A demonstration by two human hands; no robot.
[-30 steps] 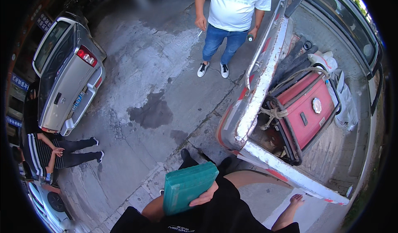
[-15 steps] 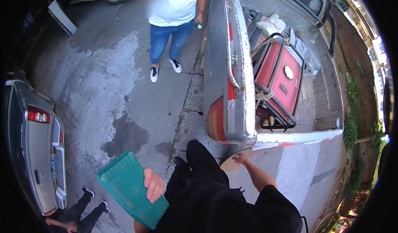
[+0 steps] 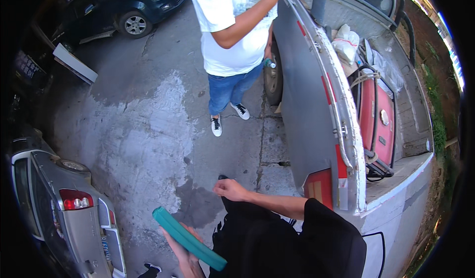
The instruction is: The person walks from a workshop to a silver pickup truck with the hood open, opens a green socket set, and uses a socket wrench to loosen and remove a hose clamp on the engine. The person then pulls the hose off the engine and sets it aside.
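Note:
A flat teal-green plastic case [image 3: 188, 241], seen nearly edge-on, tilts in front of my body at the lower left. My left hand [image 3: 180, 243] grips it from beneath and behind, with some of the fingers hidden by the case. My right arm reaches across my black shirt. Its right hand [image 3: 231, 190] hangs curled in front of me above the ground, apart from the case, and nothing shows in its fingers. The tip of a dark shoe [image 3: 223, 177] peeks out just beyond that hand.
A person [image 3: 232, 40] in a white shirt and jeans stands ahead, holding a bottle [image 3: 268, 63]. Along my right runs a grey pickup bed [image 3: 316, 110] carrying a red framed machine [image 3: 378, 115] and sacks [image 3: 345, 43]. A silver vehicle [image 3: 81, 223] is at left, a dark one [image 3: 143, 6] behind.
The case has turned from its broad face to its edge. My right hand has swung left from the pickup's corner, and the tan flat piece at it is out of sight. The view has shifted.

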